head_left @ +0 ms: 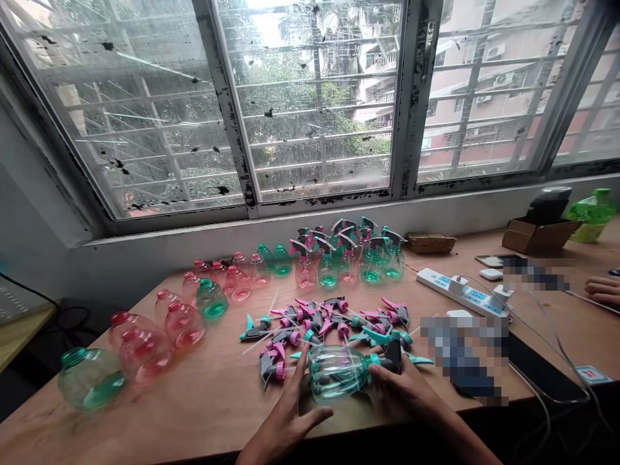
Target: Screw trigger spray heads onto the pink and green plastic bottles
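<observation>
My left hand cups the base of a clear green spray bottle that lies on its side on the wooden table. My right hand grips the bottle's neck, where a teal collar and dark trigger head sit. Just beyond lies a pile of loose pink and teal trigger heads with thin dip tubes.
Empty pink and green bottles lie in a row at the left. Assembled spray bottles stand under the window. A white power strip, cables, a phone and a cardboard box are at the right. Another person's hand rests at the far right.
</observation>
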{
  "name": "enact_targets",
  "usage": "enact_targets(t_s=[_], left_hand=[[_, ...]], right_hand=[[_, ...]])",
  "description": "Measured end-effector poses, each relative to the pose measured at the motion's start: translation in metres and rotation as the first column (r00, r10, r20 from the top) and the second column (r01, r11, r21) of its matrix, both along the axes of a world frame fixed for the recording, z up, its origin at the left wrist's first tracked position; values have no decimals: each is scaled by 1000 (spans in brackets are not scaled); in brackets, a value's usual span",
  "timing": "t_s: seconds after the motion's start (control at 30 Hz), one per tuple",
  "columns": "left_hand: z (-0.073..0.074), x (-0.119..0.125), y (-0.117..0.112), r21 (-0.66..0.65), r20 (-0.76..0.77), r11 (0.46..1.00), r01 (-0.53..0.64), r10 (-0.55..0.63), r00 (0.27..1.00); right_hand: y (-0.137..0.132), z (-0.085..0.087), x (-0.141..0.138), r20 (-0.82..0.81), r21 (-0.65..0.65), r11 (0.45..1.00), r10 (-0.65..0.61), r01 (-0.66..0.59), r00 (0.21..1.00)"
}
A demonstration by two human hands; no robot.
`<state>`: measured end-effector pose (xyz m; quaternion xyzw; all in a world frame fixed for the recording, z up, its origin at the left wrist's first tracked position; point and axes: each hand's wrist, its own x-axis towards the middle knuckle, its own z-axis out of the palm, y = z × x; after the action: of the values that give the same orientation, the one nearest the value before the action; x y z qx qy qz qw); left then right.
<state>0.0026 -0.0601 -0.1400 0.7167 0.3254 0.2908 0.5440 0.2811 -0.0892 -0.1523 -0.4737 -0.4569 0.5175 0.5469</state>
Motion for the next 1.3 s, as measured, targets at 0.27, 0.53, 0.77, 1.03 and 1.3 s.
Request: enact_targets(t_s=[0.27,0.53,0.77,1.03,1.3], left_hand=[[-8,-4,5,-3,-55,999,-47,46,997],[-4,0,3,-24,4,999,-40,40,999],[-5,-1,3,-93,-28,995,-33,30,999],[-2,2,2,-4,35,1000,-26,26,999],[-7,-3,4,-5,-10,1000,-22,22,1000]], right_hand=[[0,1,0,-31,9,999,31,-31,999],[-1,2,-2,-60,-10,1000,18,-19,998],[0,3,-2,-59,23,999,45,-44,997],[0,1,-3,-87,0,1000,28,-28,996],[1,-4,0,-94,4,999,46,-46,995]])
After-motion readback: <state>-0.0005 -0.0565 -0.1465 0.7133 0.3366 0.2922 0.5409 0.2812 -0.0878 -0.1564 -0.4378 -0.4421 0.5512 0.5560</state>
